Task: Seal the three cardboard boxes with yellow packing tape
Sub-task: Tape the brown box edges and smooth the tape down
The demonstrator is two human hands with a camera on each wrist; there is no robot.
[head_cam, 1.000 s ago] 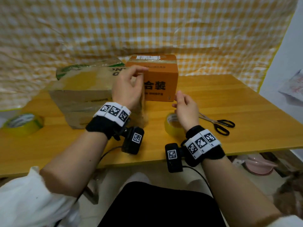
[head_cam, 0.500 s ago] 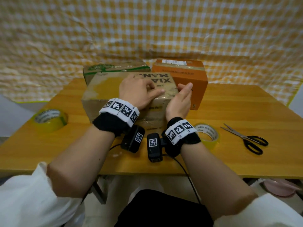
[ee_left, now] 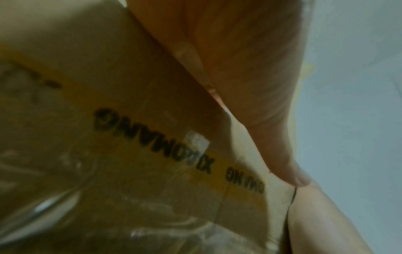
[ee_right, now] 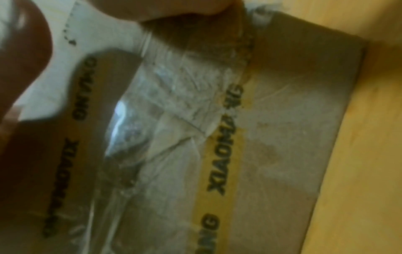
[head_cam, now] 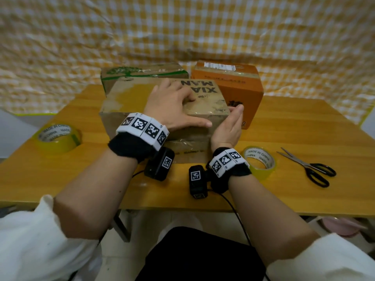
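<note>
A worn brown box (head_cam: 129,98) printed XIAOMANG stands at the table's front middle. My left hand (head_cam: 176,106) lies flat on its top, thumb along the front top edge. My right hand (head_cam: 231,126) presses straight fingers against the box's right side. Glossy tape (ee_right: 163,120) runs down the box's front face (ee_left: 108,154), wrinkled in the right wrist view. Behind it stand a green-printed box (head_cam: 142,73) on the left and an orange box (head_cam: 239,88) on the right. One yellow tape roll (head_cam: 259,161) lies by my right wrist, and another roll (head_cam: 57,136) lies at the left.
Black-handled scissors (head_cam: 310,169) lie on the wooden table (head_cam: 304,128) to the right of the near roll. A yellow checked cloth (head_cam: 182,33) hangs behind the boxes. A pink bowl (head_cam: 341,228) sits below the table's right edge.
My right hand left the near tape roll and came to the brown box's right side. My left hand went from the box's end to lying flat on its top.
</note>
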